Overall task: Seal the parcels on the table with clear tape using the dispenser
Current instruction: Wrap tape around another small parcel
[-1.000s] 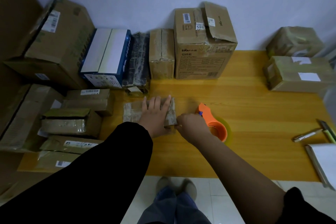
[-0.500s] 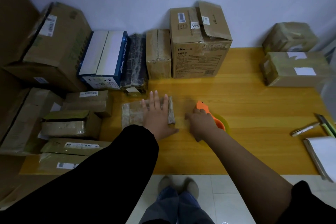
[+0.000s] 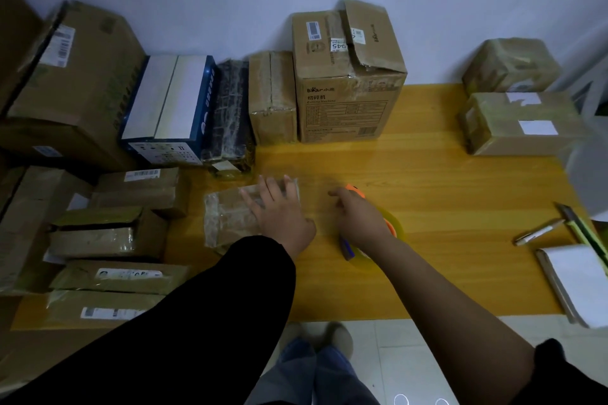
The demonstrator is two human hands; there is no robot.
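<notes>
A small flat brown parcel (image 3: pixel 227 217), glossy with clear tape, lies on the yellow wooden table (image 3: pixel 444 181) in the middle. My left hand (image 3: pixel 279 214) presses flat on its right half, fingers straight and spread. Just to the right, my right hand (image 3: pixel 358 217) grips the orange tape dispenser (image 3: pixel 357 191) with its roll of clear tape (image 3: pixel 396 230). The index finger stretches forward along it. The hand hides most of the dispenser. Hand and dispenser stand a short gap away from the parcel's right edge.
Taped and untaped cardboard boxes crowd the left side and back, among them a tall printed carton (image 3: pixel 348 76) and a blue-and-white box (image 3: pixel 167 108). Two taped parcels (image 3: pixel 519 122) sit at the back right. A pen (image 3: pixel 539 232) and a notebook (image 3: pixel 579 283) lie at the right edge.
My right hand has drawn the dispenser rightward, away from the parcel's right edge. My left hand stays flat on the parcel.
</notes>
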